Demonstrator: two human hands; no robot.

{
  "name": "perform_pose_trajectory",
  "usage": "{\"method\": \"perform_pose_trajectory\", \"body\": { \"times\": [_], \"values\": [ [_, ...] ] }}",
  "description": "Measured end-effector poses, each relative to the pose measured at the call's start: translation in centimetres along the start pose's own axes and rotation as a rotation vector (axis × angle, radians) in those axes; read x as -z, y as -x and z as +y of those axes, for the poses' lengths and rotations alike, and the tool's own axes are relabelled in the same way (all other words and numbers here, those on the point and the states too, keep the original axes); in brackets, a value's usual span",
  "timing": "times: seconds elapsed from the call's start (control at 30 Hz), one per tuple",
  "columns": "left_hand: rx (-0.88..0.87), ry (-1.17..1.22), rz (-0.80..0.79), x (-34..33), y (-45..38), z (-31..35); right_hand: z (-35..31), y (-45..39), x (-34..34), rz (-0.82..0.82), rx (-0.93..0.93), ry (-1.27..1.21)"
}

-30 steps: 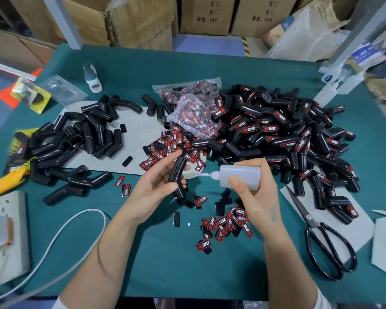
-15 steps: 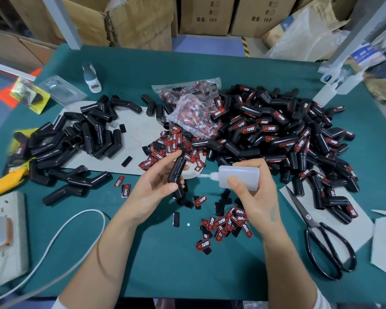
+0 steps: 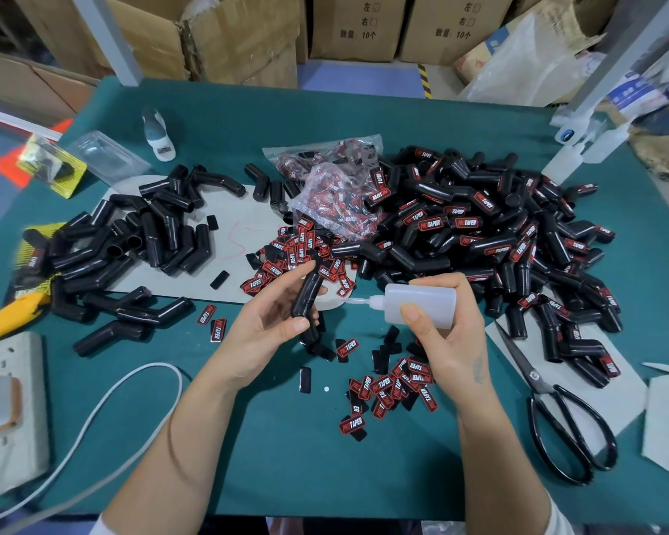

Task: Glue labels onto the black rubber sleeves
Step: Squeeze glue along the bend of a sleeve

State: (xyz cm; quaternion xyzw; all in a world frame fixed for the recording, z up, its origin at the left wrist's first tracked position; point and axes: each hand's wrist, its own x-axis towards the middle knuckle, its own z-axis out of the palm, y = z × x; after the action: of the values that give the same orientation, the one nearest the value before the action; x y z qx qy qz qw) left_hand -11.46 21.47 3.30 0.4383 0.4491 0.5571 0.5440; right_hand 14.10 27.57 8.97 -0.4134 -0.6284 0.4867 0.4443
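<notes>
My left hand (image 3: 265,334) holds a bent black rubber sleeve (image 3: 306,295) upright between thumb and fingers. My right hand (image 3: 450,341) grips a white glue bottle (image 3: 421,301) lying sideways, its nozzle pointing left at the sleeve and nearly touching it. Red and black labels (image 3: 393,388) lie loose below the bottle, and more labels (image 3: 290,256) are heaped behind the sleeve. A pile of plain sleeves (image 3: 132,241) lies on the left. A big pile of labelled sleeves (image 3: 491,233) fills the right.
Black scissors (image 3: 564,430) lie at the right on grey card. A clear bag of labels (image 3: 333,187) sits mid-table. A yellow knife (image 3: 4,314), a white power strip (image 3: 8,415) and its cable (image 3: 105,415) are at the left. Cardboard boxes (image 3: 240,36) stand behind the green table (image 3: 306,476).
The glue bottle's nozzle has crept slightly left toward the sleeve. Both hands otherwise stay where they were.
</notes>
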Motion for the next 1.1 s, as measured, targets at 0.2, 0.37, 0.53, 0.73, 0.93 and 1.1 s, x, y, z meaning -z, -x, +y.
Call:
{"method": "perform_pose_trajectory", "body": {
  "times": [0.2,0.37,0.53,0.73,0.93,1.1],
  "values": [
    [-0.003,-0.01,-0.009,0.03,0.06,0.04,0.17,0.03,-0.21,-0.026,-0.001,0.012],
    [-0.001,-0.023,-0.009,0.06,-0.02,-0.05,0.15,-0.01,-0.21,-0.008,-0.001,0.02],
    [0.002,-0.025,-0.007,0.13,-0.04,-0.25,0.05,-0.01,-0.2,-0.007,0.005,0.012],
    [0.004,-0.01,-0.007,0.17,-0.09,-0.43,0.28,-0.01,-0.24,-0.006,-0.004,0.009],
    [-0.011,-0.009,-0.016,0.13,-0.09,-0.39,0.2,-0.02,-0.17,-0.003,0.002,0.0],
    [-0.005,-0.015,-0.028,0.14,-0.09,-0.42,0.01,-0.07,-0.13,0.021,0.013,-0.019]
  ]
}}
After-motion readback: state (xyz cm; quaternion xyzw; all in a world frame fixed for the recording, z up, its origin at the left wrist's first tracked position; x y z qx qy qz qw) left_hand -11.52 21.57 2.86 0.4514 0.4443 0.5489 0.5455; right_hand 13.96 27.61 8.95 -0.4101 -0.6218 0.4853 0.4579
